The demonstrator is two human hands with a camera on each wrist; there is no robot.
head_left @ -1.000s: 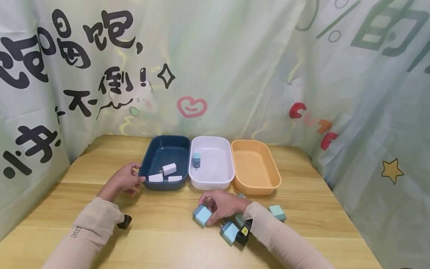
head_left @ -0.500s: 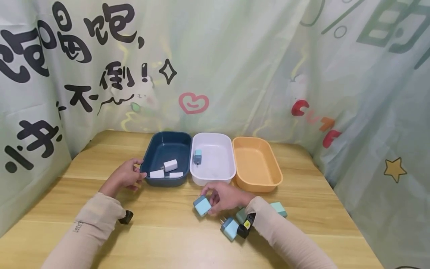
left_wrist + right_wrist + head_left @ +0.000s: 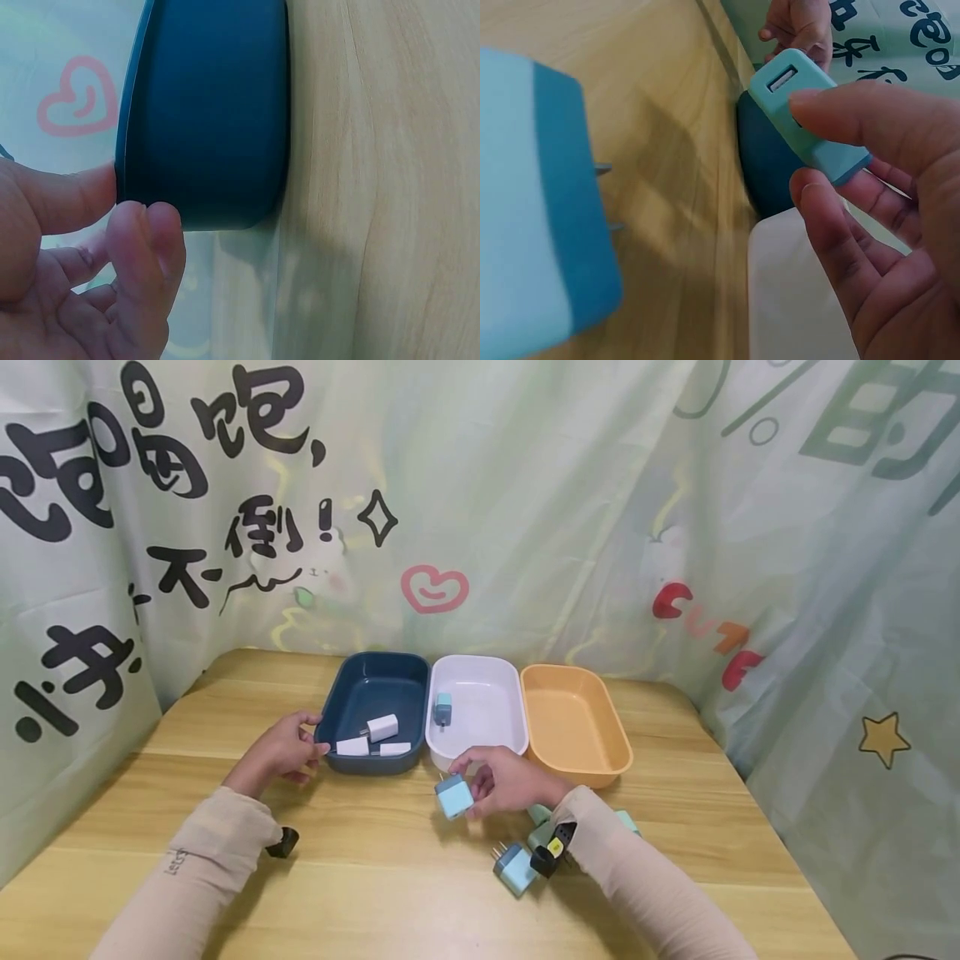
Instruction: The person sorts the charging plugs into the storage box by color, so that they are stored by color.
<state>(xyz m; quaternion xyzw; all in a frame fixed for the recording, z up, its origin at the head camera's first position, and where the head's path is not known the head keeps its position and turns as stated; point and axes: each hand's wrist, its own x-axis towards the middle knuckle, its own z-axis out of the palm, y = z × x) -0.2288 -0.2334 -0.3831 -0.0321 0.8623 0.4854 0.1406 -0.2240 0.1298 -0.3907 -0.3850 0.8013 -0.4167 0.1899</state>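
Observation:
A two-tone blue plug-in charger is pinched between the thumb and fingertips of my right hand. It is held up in front of the white tray, and the right wrist view shows the USB slot in the end of this charger. My left hand pinches the near left rim of the dark blue tray, as the left wrist view shows at close range. Several white chargers lie inside the dark blue tray. One small blue charger lies in the white tray.
An orange tray stands at the right end of the row. On the table, another blue charger lies below my right wrist. Green chargers are partly covered by the right sleeve. A printed curtain hangs behind the table.
My right hand has raised the blue charger and carried it slightly forward, toward the white tray. My left hand keeps its hold on the dark blue tray. The head view has shifted slightly.

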